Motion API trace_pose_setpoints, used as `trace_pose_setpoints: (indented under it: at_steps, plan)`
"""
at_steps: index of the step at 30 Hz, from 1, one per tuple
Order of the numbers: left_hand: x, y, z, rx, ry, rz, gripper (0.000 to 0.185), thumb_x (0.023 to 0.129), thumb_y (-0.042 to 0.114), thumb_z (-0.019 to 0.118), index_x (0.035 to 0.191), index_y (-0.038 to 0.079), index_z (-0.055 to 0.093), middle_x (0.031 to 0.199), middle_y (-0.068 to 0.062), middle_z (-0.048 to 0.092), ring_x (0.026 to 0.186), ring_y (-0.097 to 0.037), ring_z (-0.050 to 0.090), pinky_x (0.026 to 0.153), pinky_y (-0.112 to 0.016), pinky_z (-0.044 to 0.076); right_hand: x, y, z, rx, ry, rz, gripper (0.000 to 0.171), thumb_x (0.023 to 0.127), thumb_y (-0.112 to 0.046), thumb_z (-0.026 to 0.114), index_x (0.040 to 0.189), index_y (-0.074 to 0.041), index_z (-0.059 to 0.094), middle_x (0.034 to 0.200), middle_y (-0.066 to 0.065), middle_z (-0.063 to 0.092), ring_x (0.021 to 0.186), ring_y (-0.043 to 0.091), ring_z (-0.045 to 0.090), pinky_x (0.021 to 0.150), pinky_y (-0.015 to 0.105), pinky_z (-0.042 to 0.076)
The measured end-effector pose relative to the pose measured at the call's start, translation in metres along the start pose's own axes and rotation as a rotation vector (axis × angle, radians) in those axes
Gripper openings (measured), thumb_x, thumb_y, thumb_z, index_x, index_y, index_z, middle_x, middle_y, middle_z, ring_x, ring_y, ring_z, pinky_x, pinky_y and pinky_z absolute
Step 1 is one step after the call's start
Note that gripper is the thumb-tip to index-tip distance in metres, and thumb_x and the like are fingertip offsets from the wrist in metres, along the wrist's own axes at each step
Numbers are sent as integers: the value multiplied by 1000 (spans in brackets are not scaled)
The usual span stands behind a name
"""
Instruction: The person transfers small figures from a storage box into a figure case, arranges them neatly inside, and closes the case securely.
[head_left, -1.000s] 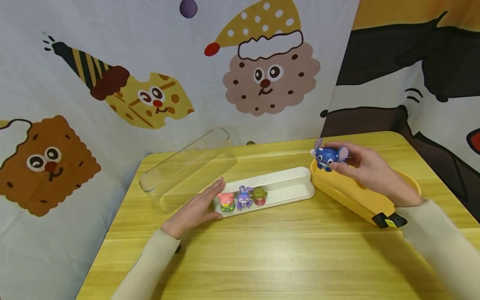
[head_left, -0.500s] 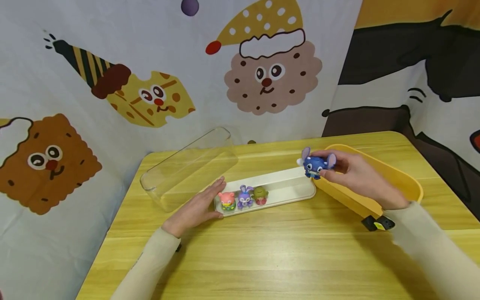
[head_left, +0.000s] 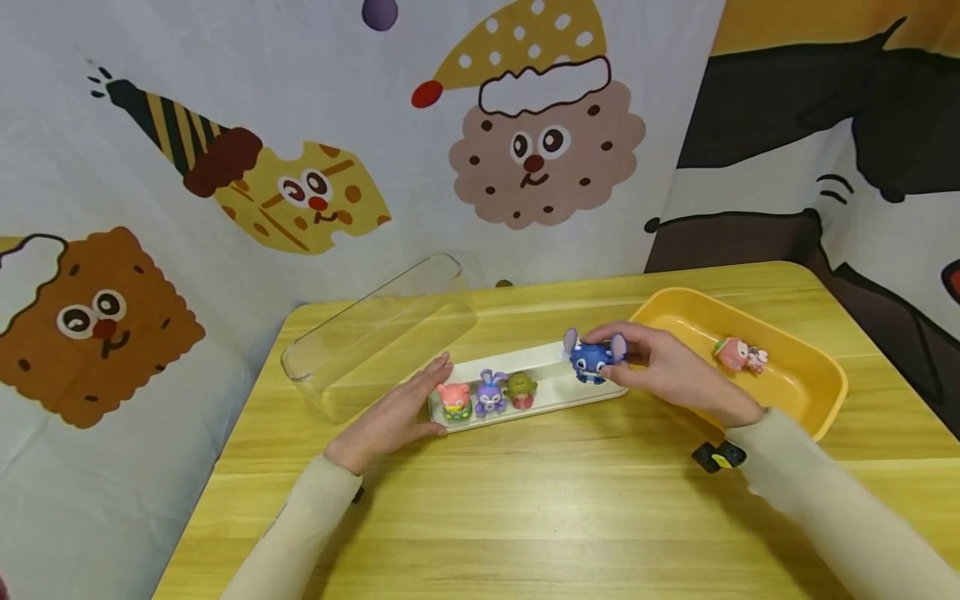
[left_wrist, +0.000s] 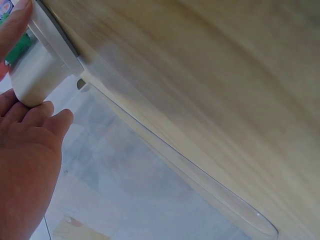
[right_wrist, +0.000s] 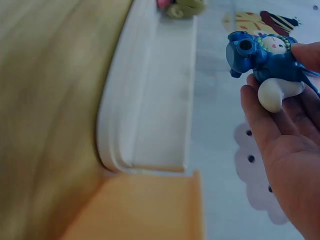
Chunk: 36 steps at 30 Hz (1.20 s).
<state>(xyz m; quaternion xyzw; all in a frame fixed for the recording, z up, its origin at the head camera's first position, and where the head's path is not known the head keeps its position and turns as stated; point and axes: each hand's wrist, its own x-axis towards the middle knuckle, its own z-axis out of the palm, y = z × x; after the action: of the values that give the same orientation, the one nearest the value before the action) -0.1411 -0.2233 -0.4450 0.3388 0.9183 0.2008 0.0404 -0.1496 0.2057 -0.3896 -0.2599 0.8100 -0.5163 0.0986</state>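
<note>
Blue plastic big-eared figurine sat pinched in the right hand, thumb and fingers curled round it, held just above the right end of the long white plastic tray; the wrist view showed the toy clear of the tray floor, not touching. Left hand lay flat, fingers straight, pressed against the tray's left end w/ nothing gripped; wrist cam showed the fingers touching the tray's rounded corner. Three small toys stood in a row at the left of the tray: pink pig-like figurine, purple rabbit figurine, green frog-like figurine. To do this bit well, I reckoned: keep the left hand bracing so the tray didn't skid, lower the blue one upright & facing fwd like the rest, just beside the green one w/o knocking it, let go only once the base sat flat. Risk looked like the wide ears clipping the tray lip. Yellow plastic tub sat to the right, a pink-and-white toy inside; clear plastic cover lay behind the tray on the yellow wooden table.
</note>
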Motion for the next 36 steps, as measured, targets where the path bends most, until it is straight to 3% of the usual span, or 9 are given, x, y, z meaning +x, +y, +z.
trace_pose_setpoints:
  at_steps: [9,13,17,21,32,36]
  plan:
    - [-1,1,0,23,4,9,94,89,26,84,163,2,29,171,-12,19,154,-29,27,120,-47,36,9,16,18,-62,-50,10,39,97,-12,74,134,-13,65,138,14,61,111,26,64,99,29,55]
    - [-1,1,-1,41,10,27,94,89,25,84,162,1,30,171,-14,20,155,-29,26,123,-47,31,12,22,25,-45,-93,43,39,97,-13,74,135,-16,65,140,11,61,113,24,63,100,30,54]
    - [-1,-1,-1,76,13,53,92,89,26,83,161,-1,32,170,-15,21,156,-29,24,124,-47,27,15,26,30,-48,-121,21,39,97,-12,73,135,-13,65,140,13,61,114,24,64,100,30,54]
    - [-2,-3,-1,109,14,67,92,90,29,82,161,-1,31,170,-15,21,156,-29,23,124,-47,27,18,31,34,-58,-124,-2,39,96,-8,72,135,-11,65,140,14,62,115,25,65,101,31,54]
    - [0,-3,-1,110,-1,57,93,91,30,81,161,0,30,171,-13,19,157,-27,21,125,-46,26,20,33,36,-33,-139,36,40,97,-9,71,136,-15,64,143,11,60,118,23,64,103,37,54]
    - [0,-2,-1,111,0,52,93,90,30,82,161,-1,30,171,-14,19,156,-28,22,124,-46,26,19,34,34,-73,-114,38,40,96,-8,73,135,-16,66,142,10,61,119,22,63,105,41,52]
